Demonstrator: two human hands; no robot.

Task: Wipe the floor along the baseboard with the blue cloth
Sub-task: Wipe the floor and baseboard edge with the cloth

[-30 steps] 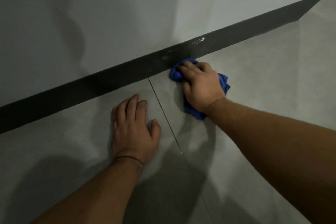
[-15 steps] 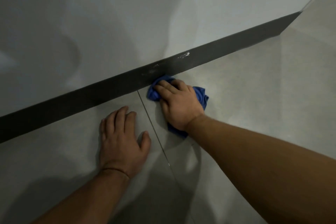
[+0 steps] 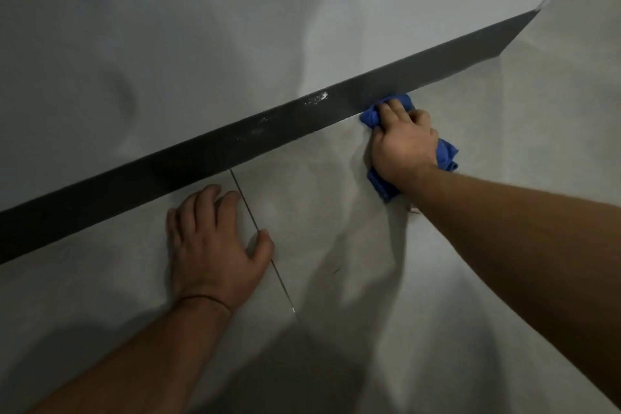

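the right hand (image 3: pixel 405 144) has slid the blue cloth (image 3: pixel 445 155) along the baseboard (image 3: pixel 208 158), away from the tile joint (image 3: pixel 265 245) and toward the far corner of the floor (image 3: pixel 504 131), so the wiping goes forward. its fingers (image 3: pixel 393 109) press flat on the cloth at the floor's edge, not closed around it. the left hand (image 3: pixel 215 245) lies open on the floor, holding nothing. nothing blocks the way ahead.

2 hands (image 3: pixel 215 245), 1 blue cloth (image 3: pixel 445 153), 1 baseboard (image 3: pixel 235 144)
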